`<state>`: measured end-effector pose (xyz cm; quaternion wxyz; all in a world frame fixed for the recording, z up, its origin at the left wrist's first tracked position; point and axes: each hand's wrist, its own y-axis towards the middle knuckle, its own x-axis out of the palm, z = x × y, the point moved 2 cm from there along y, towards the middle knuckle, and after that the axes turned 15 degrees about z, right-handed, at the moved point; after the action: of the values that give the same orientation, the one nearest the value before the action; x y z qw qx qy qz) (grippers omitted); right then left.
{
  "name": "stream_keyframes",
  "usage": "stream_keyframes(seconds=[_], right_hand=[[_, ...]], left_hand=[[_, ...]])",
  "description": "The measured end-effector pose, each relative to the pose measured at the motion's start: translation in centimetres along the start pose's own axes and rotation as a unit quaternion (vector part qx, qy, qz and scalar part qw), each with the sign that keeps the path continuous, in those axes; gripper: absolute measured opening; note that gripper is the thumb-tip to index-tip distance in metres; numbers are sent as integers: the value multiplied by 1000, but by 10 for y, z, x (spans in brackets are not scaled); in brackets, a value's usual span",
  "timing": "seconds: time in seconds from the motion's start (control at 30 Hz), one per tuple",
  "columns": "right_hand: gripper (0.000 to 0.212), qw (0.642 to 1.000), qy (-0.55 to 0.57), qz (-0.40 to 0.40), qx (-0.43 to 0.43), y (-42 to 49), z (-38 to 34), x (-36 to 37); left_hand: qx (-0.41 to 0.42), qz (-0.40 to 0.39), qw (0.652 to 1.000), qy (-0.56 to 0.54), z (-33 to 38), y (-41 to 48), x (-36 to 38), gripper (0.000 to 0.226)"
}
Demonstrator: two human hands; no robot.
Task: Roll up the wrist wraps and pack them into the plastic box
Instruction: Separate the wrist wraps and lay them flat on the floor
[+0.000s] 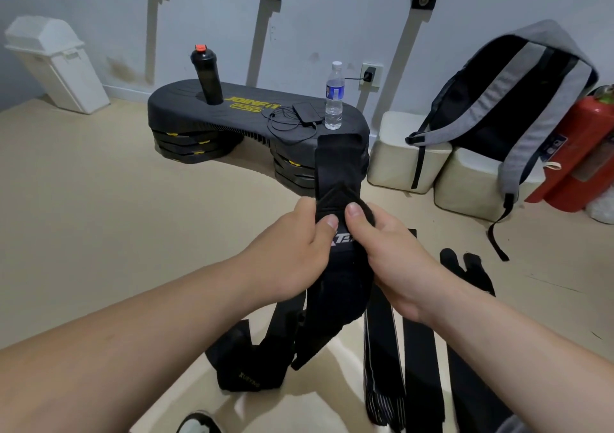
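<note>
Both hands, left hand (299,236) and right hand (385,250), pinch one black wrist wrap (339,180) between them; its end stands above both thumbs.

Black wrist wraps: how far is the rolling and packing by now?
Done: nothing visible; no finished roll and no plastic box is in view. In hand: the left hand and right hand pinch one black fabric wrist wrap, held up. Left: several long black wraps lie flat on the beige floor, all to roll and pack.

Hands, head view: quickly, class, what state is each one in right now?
Left hand: closed, pinching the black wrist wrap.
Right hand: closed, gripping the same wrap.
</note>
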<state>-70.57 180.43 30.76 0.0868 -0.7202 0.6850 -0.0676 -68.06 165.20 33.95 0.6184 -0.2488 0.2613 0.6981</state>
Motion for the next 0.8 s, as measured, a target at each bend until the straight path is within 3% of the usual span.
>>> stream_keyframes(seconds=[0.23,0.4,0.5,0.63,0.73,0.8], right_hand=[[32,996,50,70,-3,11,-7,-7],[33,967,177,169,68,22,-15,-18],[32,944,221,222,106,33,-17,-32],[38,948,227,129,182,37,-16,-37],[33,970,119,19,212,28,-7,-33],[31,982,33,-17,184,25,-5,-36]], left_hand=[[-110,-56,977,-174,4,-10,15,27],[-119,-106,979,-130,-1,-17,36,27],[-103,-96,985,-96,2,-17,44,23],[-63,-28,996,-60,12,-12,40,27],[-69,16,995,-68,13,-8,36,26],[-85,20,993,-77,10,-8,36,25]])
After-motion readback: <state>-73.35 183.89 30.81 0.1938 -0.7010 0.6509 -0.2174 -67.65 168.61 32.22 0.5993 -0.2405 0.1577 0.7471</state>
